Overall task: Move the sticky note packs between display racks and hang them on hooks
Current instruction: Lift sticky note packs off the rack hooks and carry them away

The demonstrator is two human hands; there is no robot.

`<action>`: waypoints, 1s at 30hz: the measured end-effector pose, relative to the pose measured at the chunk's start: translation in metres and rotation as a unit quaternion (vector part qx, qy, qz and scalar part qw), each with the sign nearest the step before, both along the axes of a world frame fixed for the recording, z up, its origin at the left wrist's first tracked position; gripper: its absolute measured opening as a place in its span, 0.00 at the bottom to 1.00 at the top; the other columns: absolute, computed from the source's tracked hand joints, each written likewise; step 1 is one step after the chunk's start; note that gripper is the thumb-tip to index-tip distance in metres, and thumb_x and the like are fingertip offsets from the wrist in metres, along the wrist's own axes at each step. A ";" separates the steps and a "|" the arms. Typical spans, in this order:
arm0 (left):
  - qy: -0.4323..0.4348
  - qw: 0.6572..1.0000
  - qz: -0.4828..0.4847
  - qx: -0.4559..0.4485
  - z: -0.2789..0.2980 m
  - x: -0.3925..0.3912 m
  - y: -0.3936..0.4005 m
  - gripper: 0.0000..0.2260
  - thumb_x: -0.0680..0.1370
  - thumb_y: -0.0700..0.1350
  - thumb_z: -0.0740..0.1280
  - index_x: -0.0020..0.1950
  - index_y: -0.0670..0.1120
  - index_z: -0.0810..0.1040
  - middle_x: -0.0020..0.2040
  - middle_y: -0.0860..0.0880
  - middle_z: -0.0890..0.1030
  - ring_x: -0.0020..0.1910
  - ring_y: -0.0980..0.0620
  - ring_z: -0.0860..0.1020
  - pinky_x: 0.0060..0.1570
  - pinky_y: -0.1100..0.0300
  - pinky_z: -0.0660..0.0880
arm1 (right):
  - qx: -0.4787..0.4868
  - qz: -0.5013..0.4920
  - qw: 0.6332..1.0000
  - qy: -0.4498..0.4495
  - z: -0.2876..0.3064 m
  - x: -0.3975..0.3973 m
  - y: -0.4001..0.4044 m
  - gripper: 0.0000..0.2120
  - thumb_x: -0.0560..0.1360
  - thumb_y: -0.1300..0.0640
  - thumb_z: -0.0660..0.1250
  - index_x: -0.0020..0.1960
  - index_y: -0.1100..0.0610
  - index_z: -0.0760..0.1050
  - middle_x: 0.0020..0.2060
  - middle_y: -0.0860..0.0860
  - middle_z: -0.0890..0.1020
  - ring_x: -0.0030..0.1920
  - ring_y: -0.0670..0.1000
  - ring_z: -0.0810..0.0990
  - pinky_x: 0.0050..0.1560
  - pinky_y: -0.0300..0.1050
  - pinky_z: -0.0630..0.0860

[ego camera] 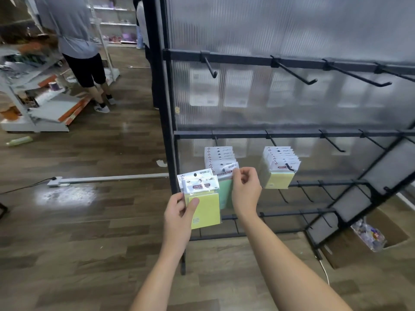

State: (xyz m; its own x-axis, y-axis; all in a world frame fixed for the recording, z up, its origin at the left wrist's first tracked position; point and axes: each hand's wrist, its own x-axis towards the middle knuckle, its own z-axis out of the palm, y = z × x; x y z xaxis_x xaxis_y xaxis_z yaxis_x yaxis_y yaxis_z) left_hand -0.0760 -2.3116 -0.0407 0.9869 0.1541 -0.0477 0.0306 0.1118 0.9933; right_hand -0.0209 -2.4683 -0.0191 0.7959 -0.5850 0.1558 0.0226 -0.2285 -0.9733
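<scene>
- My left hand gripped spare yellow sticky note packs in clear wrappers.
- My right hand pinched a green pack's white header card at the black wire hook; next, I judged, seat its hole.

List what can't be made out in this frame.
- Head view: the front green pack is largely covered by the right hand and the yellow packs in the left hand.
- Small header print: too blurred.
- Goods behind the ribbed panel: only smeared shapes.

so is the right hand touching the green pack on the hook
Touching: the head view shows the right hand pinching the header card of the green pack.
</scene>
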 end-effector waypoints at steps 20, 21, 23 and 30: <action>0.002 0.999 -0.019 -0.030 -0.009 0.014 -0.147 0.11 0.75 0.37 0.72 0.53 0.45 0.74 0.44 0.49 0.86 0.42 0.57 0.81 0.43 0.64 0.78 | 0.072 0.044 0.996 0.009 -0.008 -0.025 -0.122 0.07 0.75 0.55 0.73 0.42 0.55 0.78 0.38 0.51 0.83 0.39 0.46 0.78 0.42 0.39 0.75; 0.000 0.999 -0.015 -0.029 -0.009 0.013 -0.158 0.08 0.77 0.36 0.70 0.51 0.45 0.73 0.43 0.51 0.85 0.39 0.60 0.80 0.40 0.68 0.76 | 0.075 0.030 0.997 0.002 -0.009 -0.024 -0.137 0.07 0.75 0.55 0.73 0.42 0.55 0.77 0.38 0.52 0.83 0.39 0.47 0.78 0.43 0.42 0.74; -0.011 1.000 0.004 -0.014 -0.011 0.011 -0.172 0.06 0.79 0.37 0.67 0.48 0.46 0.72 0.38 0.54 0.80 0.34 0.64 0.76 0.37 0.70 0.73 | 0.072 0.014 0.997 -0.013 -0.008 -0.021 -0.161 0.07 0.75 0.55 0.73 0.42 0.55 0.76 0.36 0.52 0.81 0.37 0.46 0.77 0.40 0.40 0.73; -0.040 0.997 0.054 0.040 -0.014 0.003 -0.188 0.05 0.80 0.41 0.66 0.47 0.44 0.72 0.31 0.55 0.68 0.35 0.59 0.69 0.38 0.64 0.66 | 0.042 0.034 0.998 -0.041 0.005 -0.006 -0.196 0.07 0.76 0.55 0.72 0.43 0.54 0.75 0.35 0.44 0.78 0.35 0.37 0.74 0.37 0.31 0.69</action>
State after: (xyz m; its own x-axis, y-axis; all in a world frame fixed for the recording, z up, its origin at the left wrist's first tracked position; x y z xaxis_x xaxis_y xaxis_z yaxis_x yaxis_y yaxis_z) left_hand -0.0728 -2.4997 -0.0550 0.9645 0.2598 0.0467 -0.0563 0.0297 0.9980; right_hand -0.0265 -2.6643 -0.0143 0.8206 -0.5439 0.1753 0.1165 -0.1411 -0.9831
